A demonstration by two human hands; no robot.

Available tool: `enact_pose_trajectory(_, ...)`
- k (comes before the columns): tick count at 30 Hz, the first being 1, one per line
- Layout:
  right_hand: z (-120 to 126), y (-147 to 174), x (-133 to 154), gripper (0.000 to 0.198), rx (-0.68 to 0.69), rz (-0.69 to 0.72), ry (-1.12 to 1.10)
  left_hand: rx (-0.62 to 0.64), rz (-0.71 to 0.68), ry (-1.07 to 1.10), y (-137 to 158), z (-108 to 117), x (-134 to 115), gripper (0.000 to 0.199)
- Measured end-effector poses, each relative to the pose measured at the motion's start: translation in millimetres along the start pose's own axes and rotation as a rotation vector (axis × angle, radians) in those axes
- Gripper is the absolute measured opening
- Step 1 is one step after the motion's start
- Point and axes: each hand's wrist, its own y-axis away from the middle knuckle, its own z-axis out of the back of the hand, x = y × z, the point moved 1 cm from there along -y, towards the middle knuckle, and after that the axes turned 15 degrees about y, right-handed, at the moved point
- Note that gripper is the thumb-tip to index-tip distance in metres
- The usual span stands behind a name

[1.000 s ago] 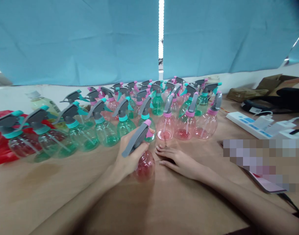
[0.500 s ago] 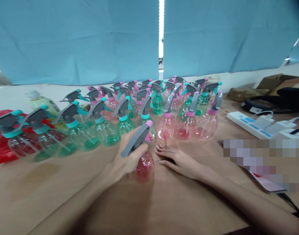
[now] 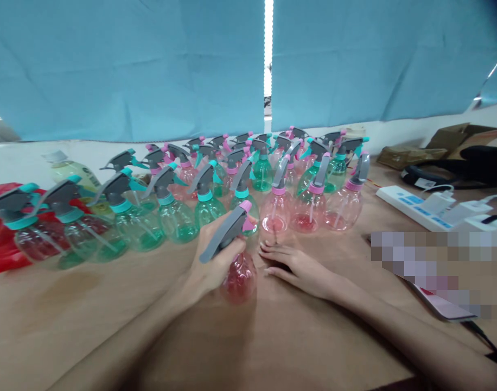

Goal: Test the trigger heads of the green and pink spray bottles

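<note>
My left hand (image 3: 216, 258) is wrapped round the neck of a pink spray bottle (image 3: 239, 279) with a grey and pink trigger head. The bottle is upright, and my fingers hide its collar. To its right, my right hand (image 3: 295, 266) lies palm down on the brown table (image 3: 313, 347), fingers stretched out and holding nothing. Just behind my hands runs a front row of spray bottles: green ones such as this green spray bottle (image 3: 177, 220) to the left and centre, and pink ones such as this pink spray bottle (image 3: 308, 212) to the right.
More pink and green spray bottles (image 3: 262, 171) crowd behind the front row. At left lie a red plastic bag (image 3: 2, 247) and a pale capped bottle (image 3: 71, 168). At right are a white power strip (image 3: 411, 206), a phone-like device (image 3: 447, 307), black headphones (image 3: 427, 174) and cardboard boxes (image 3: 456, 141).
Almost nothing differs. The pink spray bottle in my left hand has shifted very slightly to the left. My right hand rests in the same place.
</note>
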Motion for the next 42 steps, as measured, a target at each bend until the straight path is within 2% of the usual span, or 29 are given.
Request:
enact_pose_trajectory(3, 3, 2, 2, 0.051, 0.011, -0.022, 0.016, 0.015, -0.001, -0.009, 1, -2, 4, 0.018)
enact_pose_trajectory(7, 7, 7, 6, 0.062, -0.018, -0.063, 0.017, -0.066, -0.038, -0.053, 3, -1, 8, 0.008)
enact_pose_trajectory(10, 8, 9, 9, 0.072, -0.028, -0.097, 0.0, -0.089, -0.047, -0.068, 4, 0, 10, 0.008)
enact_pose_trajectory(16, 9, 9, 16, 0.087, -0.047, -0.11, -0.116, -0.075, -0.003, -0.019, 7, -8, 3, 0.027)
enact_pose_trajectory(19, 10, 9, 21, 0.089, -0.104, -0.109, -0.187, -0.068, 0.013, 0.012, 9, -17, -1, 0.029)
enact_pose_trajectory(24, 18, 17, 39, 0.091, -0.247, -0.139, -0.288, -0.039, -0.021, 0.054, 12, -36, -3, 0.019)
enact_pose_trajectory(30, 37, 36, 52, 0.076, -0.286, -0.222, -0.245, 0.013, -0.057, 0.106, 11, -73, -11, 0.02)
enact_pose_trajectory(36, 63, 66, 31, 0.073, -0.298, -0.254, -0.282, 0.082, -0.069, 0.078, 0, -117, -22, 0.041)
enact_pose_trajectory(39, 73, 85, 12, 0.071, -0.282, -0.284, -0.228, 0.191, -0.068, 0.064, -10, -137, -30, 0.065)
enact_pose_trajectory(42, 86, 103, -8, 0.069, -0.354, -0.296, -0.189, 0.297, -0.016, 0.092, -18, -153, -33, 0.091)
